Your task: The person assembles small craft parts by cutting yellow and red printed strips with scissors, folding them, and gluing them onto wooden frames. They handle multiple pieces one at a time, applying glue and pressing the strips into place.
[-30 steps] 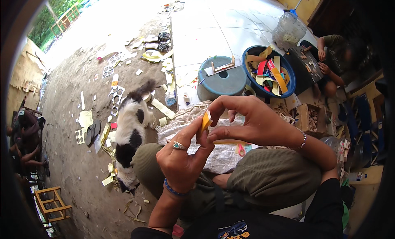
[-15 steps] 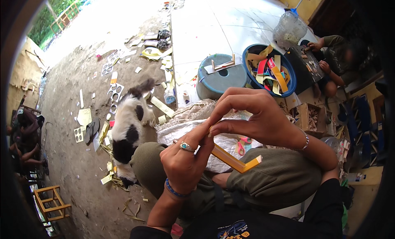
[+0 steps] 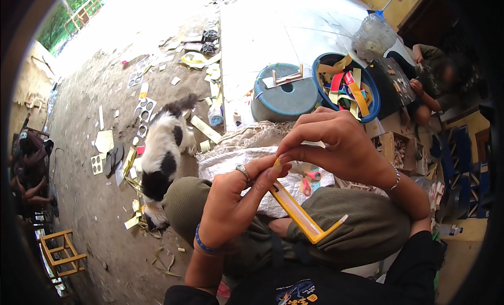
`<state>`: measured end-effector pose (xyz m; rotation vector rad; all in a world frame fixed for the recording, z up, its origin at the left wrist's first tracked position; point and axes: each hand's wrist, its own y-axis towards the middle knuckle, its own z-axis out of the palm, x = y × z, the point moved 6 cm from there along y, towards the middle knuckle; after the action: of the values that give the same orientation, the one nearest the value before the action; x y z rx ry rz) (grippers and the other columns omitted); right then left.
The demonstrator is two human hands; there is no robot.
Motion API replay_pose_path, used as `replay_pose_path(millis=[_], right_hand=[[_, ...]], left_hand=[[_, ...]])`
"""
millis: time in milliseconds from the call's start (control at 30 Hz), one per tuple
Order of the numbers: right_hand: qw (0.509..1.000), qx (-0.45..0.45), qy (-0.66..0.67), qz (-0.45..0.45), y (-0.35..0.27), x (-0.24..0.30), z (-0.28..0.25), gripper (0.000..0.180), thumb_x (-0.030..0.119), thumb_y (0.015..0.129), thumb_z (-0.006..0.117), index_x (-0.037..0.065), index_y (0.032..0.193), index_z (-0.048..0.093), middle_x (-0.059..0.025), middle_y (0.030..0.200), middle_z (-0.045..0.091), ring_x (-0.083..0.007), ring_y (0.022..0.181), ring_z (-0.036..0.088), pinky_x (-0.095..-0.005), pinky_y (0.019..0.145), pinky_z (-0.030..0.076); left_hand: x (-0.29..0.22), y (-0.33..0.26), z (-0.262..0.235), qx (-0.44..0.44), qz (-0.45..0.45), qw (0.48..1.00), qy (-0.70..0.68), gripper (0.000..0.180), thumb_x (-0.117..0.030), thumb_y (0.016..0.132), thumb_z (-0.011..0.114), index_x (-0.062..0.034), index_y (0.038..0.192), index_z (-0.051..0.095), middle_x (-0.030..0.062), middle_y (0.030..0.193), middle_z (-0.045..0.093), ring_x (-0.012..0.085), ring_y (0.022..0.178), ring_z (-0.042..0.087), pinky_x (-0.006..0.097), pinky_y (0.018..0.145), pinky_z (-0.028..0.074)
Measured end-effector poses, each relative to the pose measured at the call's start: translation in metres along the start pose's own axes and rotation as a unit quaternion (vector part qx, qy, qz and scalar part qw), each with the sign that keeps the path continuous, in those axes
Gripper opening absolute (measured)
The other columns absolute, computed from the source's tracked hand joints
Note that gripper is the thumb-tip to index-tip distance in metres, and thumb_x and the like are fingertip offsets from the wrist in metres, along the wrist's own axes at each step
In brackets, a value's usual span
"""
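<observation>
A yellow angled piece (image 3: 297,215), narrow and bent near its lower end, slants down over my lap. My left hand (image 3: 233,205) grips its upper part between thumb and fingers. At the same upper end, my right hand (image 3: 336,145) pinches with thumb and fingertips, touching the left thumb. Exactly what the right fingertips hold is partly hidden. Pink-handled scissors (image 3: 313,176) lie on the white woven sack (image 3: 220,167) beyond my knees.
Ahead stands a blue-grey stool (image 3: 270,101) bearing a bracket-shaped piece; beside it is a blue basin (image 3: 319,87) of coloured paper strips. A black-and-white cat (image 3: 167,166) is at my left among scraps. A person (image 3: 433,87) sits at far right, near a wooden box (image 3: 387,147).
The yellow piece has swung lower and turned so its long side and bent end show more. My left hand has shifted left and its thumb now lies along the piece's top.
</observation>
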<state>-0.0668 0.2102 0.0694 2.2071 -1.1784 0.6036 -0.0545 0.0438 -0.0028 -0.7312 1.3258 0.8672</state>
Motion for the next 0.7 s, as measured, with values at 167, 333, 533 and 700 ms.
replay_pose_path(millis=[167,333,533,700], right_hand=[[0.992,0.021,0.116,0.051,-0.002,-0.004,0.001,0.016,0.009,0.083,0.081,0.008,0.099,0.077,-0.0049,0.086,0.074,-0.0179,0.080,0.072,-0.0291,0.073,0.053],[0.985,0.034,0.141,0.092,-0.002,-0.007,0.003,0.022,0.003,0.081,0.083,0.006,0.101,0.077,-0.0045,0.088,0.073,-0.0157,0.083,0.071,-0.0280,0.076,0.055],[0.998,0.034,0.059,0.013,0.000,-0.001,0.005,0.014,0.009,0.083,0.081,0.008,0.096,0.076,-0.0038,0.085,0.070,-0.0193,0.081,0.070,-0.0307,0.071,0.052],[0.996,0.021,0.089,-0.004,0.000,-0.004,0.011,0.015,0.010,0.084,0.081,0.007,0.098,0.076,-0.0039,0.085,0.072,-0.0185,0.080,0.071,-0.0301,0.068,0.054]], left_hand=[[0.002,-0.002,-0.003,0.015,-0.018,1.000,-0.004,0.025,-0.007,0.102,0.062,0.0030,0.125,0.069,0.0122,0.104,0.078,0.0133,0.096,0.072,0.028,0.084,0.056],[0.004,-0.004,-0.006,0.012,-0.024,0.999,0.046,0.026,-0.006,0.101,0.063,0.0030,0.125,0.069,0.0116,0.102,0.078,0.0121,0.097,0.071,0.027,0.085,0.055],[0.007,-0.001,0.002,-0.004,-0.010,1.000,0.029,0.026,-0.005,0.100,0.065,0.0032,0.124,0.069,0.0108,0.100,0.077,0.0096,0.093,0.070,0.027,0.084,0.054],[0.006,-0.004,-0.006,-0.035,-0.008,0.994,0.100,0.021,-0.003,0.096,0.069,0.0037,0.116,0.071,0.0106,0.091,0.076,0.0086,0.085,0.069,0.026,0.077,0.055]])
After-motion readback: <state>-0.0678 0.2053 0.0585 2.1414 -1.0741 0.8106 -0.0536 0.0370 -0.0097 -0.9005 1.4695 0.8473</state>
